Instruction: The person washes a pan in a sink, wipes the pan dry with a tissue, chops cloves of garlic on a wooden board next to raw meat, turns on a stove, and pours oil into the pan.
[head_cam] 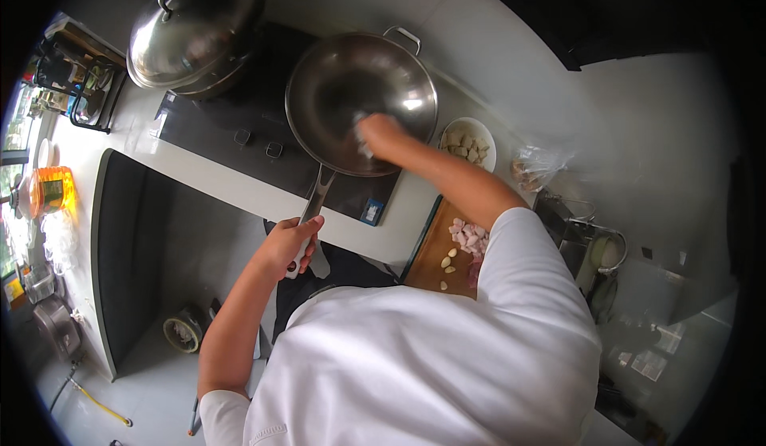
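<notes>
My left hand (pixel 291 246) grips the metal handle (pixel 315 197) of a large steel wok (pixel 335 81), which rests on the black cooktop (pixel 239 117). Inside the wok, against its lower right side, is my right hand (pixel 380 135), blurred by motion. A crumpled whitish wad (pixel 363 138), perhaps paper or cloth, shows between its fingers and the wok's surface. Apart from that wad and my hand, I see no food in the wok. Part of the wok's near wall is hidden by my right hand and forearm.
Behind my right forearm stands a white bowl (pixel 470 142) of pale chunks. A wooden cutting board (pixel 428 260) holds diced pinkish meat (pixel 468 236) and several garlic cloves (pixel 446 261). A lidded steel pot (pixel 191 33) occupies the cooktop's left side. A clear plastic bag (pixel 535 165) lies by the wall.
</notes>
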Demonstrator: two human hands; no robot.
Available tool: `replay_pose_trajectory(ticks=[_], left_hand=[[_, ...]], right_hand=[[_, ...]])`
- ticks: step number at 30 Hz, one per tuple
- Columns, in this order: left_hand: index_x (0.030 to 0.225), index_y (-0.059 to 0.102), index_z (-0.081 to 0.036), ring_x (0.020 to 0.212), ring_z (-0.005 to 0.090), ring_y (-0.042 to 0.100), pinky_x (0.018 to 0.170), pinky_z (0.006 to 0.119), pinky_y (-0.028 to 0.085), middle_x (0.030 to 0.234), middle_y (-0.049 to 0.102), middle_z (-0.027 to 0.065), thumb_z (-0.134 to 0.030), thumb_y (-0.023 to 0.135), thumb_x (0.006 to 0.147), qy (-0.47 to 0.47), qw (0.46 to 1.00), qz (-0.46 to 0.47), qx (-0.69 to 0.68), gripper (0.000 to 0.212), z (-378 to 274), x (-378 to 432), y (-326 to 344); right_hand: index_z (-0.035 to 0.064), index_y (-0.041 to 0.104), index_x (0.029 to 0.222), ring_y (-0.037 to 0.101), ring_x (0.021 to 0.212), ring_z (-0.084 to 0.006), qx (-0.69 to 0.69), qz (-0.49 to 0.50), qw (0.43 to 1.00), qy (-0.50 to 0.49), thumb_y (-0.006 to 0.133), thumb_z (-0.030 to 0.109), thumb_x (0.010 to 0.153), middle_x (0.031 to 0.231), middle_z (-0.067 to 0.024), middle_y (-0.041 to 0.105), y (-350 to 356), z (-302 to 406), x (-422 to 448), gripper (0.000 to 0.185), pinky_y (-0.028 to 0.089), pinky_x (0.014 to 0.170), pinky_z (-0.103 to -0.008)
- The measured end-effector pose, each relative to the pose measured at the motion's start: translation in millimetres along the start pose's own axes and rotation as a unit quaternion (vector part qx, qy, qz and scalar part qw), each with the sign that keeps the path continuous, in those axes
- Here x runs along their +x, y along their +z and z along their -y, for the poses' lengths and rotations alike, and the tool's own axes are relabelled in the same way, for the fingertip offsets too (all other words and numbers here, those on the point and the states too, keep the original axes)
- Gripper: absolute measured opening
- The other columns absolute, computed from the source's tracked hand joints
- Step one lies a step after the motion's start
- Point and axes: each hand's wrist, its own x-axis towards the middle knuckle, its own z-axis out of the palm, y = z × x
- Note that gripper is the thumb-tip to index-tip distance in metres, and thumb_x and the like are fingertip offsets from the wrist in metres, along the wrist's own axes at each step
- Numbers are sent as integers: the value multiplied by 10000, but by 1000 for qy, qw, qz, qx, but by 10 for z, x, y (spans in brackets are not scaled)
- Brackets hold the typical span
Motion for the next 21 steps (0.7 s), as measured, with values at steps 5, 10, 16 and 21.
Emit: replay_pose_trajectory(ticks=[5, 10, 16, 21], left_hand=[[850, 539, -97, 456, 136, 525, 408, 291, 364, 631, 553, 22, -437, 669, 1017, 5, 1000, 16, 13, 400, 16, 41, 70], [841, 530, -99, 448, 137, 520, 408, 292, 378, 635, 551, 23, -434, 676, 1015, -2, 1000, -2, 9, 404, -97, -49, 48], [834, 528, -92, 447, 140, 517, 409, 306, 402, 637, 546, 27, -389, 681, 1024, 13, 1000, 12, -23, 384, 5, 22, 44], [834, 532, -94, 444, 139, 498, 421, 310, 413, 635, 543, 28, -370, 691, 1019, 3, 1000, -4, -28, 368, 8, 21, 46]], right_hand=[[63, 729, 924, 708, 979, -440, 69, -208, 976, -19, 634, 75, 879, 1060, -232, 711, 110, -597, 542, 106, 564, 840, -530], [5, 767, 979, 749, 885, -380, 1, 25, 1000, -19, 689, 108, 841, 947, -233, 753, 66, -307, -138, 189, 603, 812, -459], [35, 768, 1003, 746, 849, -263, 426, 47, 901, -71, 731, 157, 853, 904, -142, 773, 122, 282, -70, 196, 570, 771, -387], [93, 778, 1012, 741, 913, -331, -54, 154, 980, -117, 693, 157, 857, 949, -145, 771, -637, -992, -495, 189, 576, 802, -449]])
